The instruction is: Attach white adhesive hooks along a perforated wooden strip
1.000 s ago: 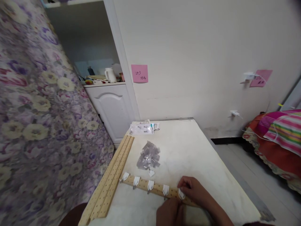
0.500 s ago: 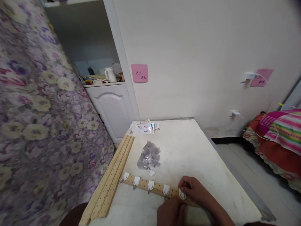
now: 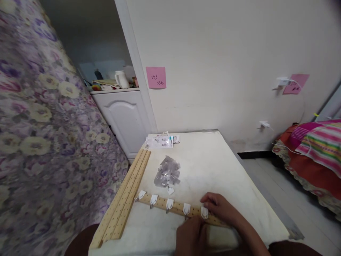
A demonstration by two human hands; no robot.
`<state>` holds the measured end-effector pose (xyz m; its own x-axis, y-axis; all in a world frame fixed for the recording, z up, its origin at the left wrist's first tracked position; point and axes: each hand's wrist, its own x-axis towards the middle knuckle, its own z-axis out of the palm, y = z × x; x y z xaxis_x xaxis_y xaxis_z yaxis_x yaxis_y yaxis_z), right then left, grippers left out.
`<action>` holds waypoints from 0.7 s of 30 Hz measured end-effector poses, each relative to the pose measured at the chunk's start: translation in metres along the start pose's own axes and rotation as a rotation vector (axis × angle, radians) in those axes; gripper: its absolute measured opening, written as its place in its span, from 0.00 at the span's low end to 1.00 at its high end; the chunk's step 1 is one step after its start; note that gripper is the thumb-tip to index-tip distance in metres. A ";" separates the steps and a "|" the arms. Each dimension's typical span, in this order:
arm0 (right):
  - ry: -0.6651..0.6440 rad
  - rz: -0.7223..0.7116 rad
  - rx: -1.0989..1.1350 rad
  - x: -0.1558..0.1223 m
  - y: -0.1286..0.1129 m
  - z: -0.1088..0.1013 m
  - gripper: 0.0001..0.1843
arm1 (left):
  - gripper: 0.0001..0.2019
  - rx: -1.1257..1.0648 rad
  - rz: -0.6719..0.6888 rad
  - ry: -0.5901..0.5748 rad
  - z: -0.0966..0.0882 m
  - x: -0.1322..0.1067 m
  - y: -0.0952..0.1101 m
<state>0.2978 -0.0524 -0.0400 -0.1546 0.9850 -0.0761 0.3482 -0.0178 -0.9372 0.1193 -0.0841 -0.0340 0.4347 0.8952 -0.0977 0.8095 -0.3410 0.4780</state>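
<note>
A narrow wooden strip (image 3: 176,209) with rows of small holes lies across the near part of the table. Along it sit several white hooks with metal prongs, one of them a white hook (image 3: 204,213) between my hands. My right hand (image 3: 220,207) is curled at that hook's upper right, thumb and forefinger at its top edge. From below, my left hand (image 3: 189,234) is closed at the hook's lower end; its fingertips are partly hidden. A loose white hook (image 3: 170,191) lies beyond the strip, beside a heap of hooks in clear grey wrappers (image 3: 167,172).
More perforated wooden strips (image 3: 125,199) lie side by side along the table's left edge. Flat clear packages (image 3: 160,141) rest at the far left corner. A floral curtain (image 3: 53,142) hangs at left, a wall (image 3: 213,71) stands behind, and a bed (image 3: 314,153) is at right.
The whole view has shifted slightly. My right thumb has drawn back from the hook's face, so more of the hook shows. My left hand stays at its lower end.
</note>
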 end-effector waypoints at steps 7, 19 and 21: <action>0.036 0.054 0.080 -0.001 0.001 -0.012 0.07 | 0.12 -0.014 0.001 0.013 0.000 -0.001 0.000; -0.033 0.038 0.100 -0.001 -0.006 0.002 0.05 | 0.12 0.001 -0.015 -0.003 0.000 -0.001 -0.001; -0.043 0.036 0.098 -0.001 -0.006 0.002 0.05 | 0.12 0.003 -0.013 -0.007 0.001 -0.001 -0.002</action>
<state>0.2939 -0.0535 -0.0355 -0.1839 0.9753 -0.1225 0.2622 -0.0715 -0.9624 0.1176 -0.0840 -0.0356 0.4267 0.8976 -0.1105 0.8166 -0.3299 0.4737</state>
